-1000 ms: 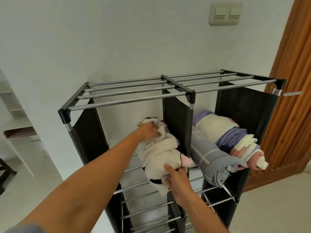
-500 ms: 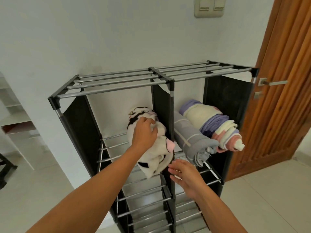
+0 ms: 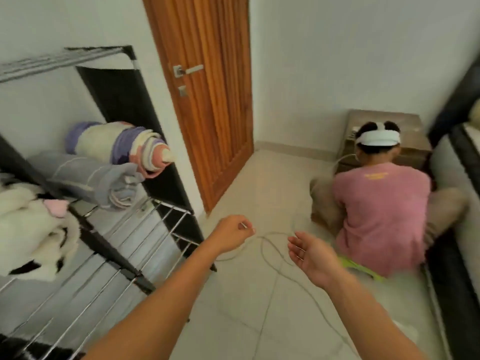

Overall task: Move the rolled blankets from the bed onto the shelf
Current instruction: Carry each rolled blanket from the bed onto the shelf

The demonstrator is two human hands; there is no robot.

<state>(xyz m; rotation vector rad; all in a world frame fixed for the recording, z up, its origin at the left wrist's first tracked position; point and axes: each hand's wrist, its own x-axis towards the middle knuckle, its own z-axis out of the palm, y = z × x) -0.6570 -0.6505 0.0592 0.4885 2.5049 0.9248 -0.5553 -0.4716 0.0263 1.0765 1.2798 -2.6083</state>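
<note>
The black-and-steel shelf (image 3: 135,229) fills the left of the view. A white rolled blanket with black patches (image 3: 31,229) lies in its left compartment. A grey rolled blanket (image 3: 85,175) and a purple, cream and pink rolled blanket (image 3: 117,144) lie in the right compartment. My left hand (image 3: 231,233) hangs over the floor to the right of the shelf, fingers loosely curled, holding nothing. My right hand (image 3: 311,255) is beside it, palm up and open. The bed's dark edge (image 3: 457,152) shows at the far right.
A person in a pink shirt (image 3: 379,216) crouches on the tiled floor beside the bed, facing a wooden nightstand (image 3: 405,126). A thin cable (image 3: 272,253) loops across the floor below my hands. A closed wooden door (image 3: 207,94) stands right of the shelf.
Both hands have let go of the white blanket, which stays in the shelf. My view has swung right, away from the shelf, toward the door, floor and bed.
</note>
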